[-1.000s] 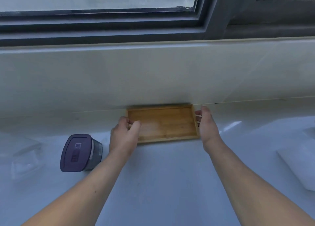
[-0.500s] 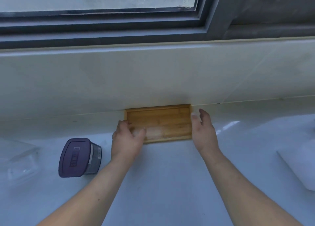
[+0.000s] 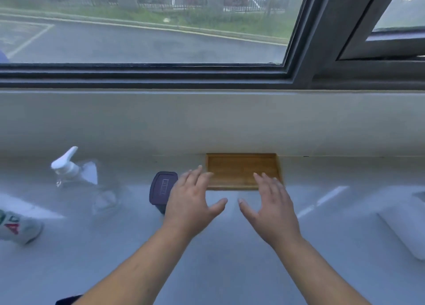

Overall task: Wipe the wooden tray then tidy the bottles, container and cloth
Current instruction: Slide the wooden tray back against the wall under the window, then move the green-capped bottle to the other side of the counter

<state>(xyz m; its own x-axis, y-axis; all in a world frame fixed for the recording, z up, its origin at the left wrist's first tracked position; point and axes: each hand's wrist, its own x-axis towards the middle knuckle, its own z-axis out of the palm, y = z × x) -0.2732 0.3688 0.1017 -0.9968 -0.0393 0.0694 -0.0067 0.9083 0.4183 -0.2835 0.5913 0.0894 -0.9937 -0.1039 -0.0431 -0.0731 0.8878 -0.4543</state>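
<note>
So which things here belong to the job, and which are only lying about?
Job things: wooden tray, purple-lidded container, clear pump bottle, bottle lying at left edge, white cloth.

Only there: window frame, counter.

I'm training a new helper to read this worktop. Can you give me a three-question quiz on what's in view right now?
1. True or false: the wooden tray sits against the back wall with nothing in it.
2. What lies directly left of the left hand? A) pump bottle B) purple-lidded container C) white cloth
3. Fill in: both hands are ____, holding nothing.

Key:
1. True.
2. B, the purple-lidded container; the pump bottle stands farther left.
3. Open; the right hand has its fingers spread too.
</note>
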